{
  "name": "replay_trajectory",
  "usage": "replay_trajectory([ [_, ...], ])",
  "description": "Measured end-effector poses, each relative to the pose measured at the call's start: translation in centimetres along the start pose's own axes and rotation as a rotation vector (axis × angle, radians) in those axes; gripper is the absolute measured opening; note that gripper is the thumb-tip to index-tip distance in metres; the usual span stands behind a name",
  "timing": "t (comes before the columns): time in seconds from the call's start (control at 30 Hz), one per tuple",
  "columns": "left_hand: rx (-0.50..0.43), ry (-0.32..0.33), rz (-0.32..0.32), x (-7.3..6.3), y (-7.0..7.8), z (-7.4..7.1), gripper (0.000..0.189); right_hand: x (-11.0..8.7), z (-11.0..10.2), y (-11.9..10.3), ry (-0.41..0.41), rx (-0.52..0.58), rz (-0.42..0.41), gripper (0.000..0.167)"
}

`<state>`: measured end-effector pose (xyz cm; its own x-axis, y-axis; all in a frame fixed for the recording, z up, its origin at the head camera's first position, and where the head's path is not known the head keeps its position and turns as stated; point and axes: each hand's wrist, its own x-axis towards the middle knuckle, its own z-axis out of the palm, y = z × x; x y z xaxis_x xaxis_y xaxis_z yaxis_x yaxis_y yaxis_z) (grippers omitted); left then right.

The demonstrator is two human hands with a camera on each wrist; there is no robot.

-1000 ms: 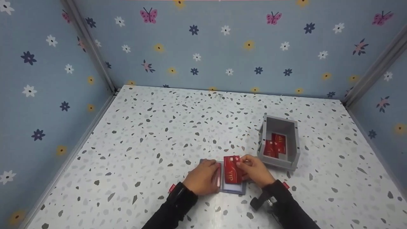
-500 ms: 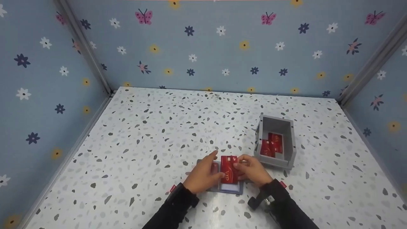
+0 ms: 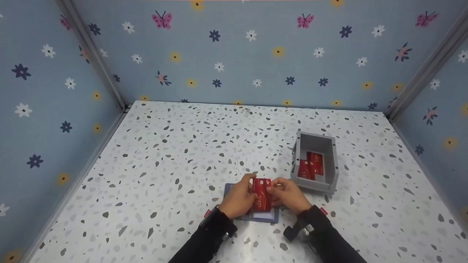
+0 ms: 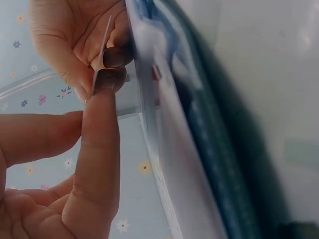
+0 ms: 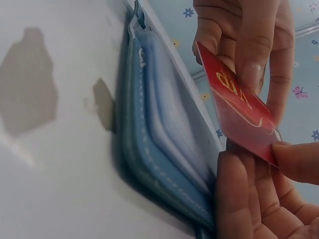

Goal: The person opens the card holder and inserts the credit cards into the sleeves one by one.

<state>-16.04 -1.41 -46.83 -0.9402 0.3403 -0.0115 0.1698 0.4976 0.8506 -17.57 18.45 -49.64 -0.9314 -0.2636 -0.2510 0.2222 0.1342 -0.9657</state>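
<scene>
A red VIP card (image 3: 261,195) with gold lettering is held upright over an open blue card holder (image 3: 265,220). My left hand (image 3: 237,199) pinches its left edge, thumb on the face near the lettering. At the upper right edge, my right hand (image 3: 292,197) pinches it between thumb and fingers. In the right wrist view, the card (image 5: 237,107) tilts between both hands, apart from the clear sleeve (image 5: 174,114) of the stitched holder. Edge-on in the left wrist view, the card (image 4: 103,45) shows as a thin line. My left hand hides part of the holder.
To the right of my hands stands a grey bin (image 3: 333,164) with several red VIP cards (image 3: 315,163) inside. Speckled white tabletop (image 3: 175,153) surrounds it. Flower-patterned blue panels (image 3: 241,47) close off the back and sides.
My left hand has lifted from the holder's left side and moved right to take hold of the card's left edge. The right hand keeps its grip. The view has shifted slightly.
</scene>
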Motion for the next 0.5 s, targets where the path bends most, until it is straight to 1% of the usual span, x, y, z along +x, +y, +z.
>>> replay_trajectory([
  [0.13,-0.013,0.012,-0.008,0.0,0.0,-0.1,0.057,-0.1,0.2,-0.1,-0.004,0.014,-0.004,0.012],
  [0.33,-0.069,0.017,-0.027,0.0,0.0,-0.4,0.058,-0.2,0.3,-0.2,-0.015,0.033,-0.008,0.011],
  [0.43,-0.095,0.012,-0.041,-0.2,0.0,-0.8,0.057,-0.2,0.4,-0.4,-0.021,0.02,-0.011,0.011],
  [0.5,-0.097,0.017,-0.039,-0.3,-0.1,-1.1,0.055,-0.3,0.4,-0.6,-0.018,0.0,-0.015,0.013],
])
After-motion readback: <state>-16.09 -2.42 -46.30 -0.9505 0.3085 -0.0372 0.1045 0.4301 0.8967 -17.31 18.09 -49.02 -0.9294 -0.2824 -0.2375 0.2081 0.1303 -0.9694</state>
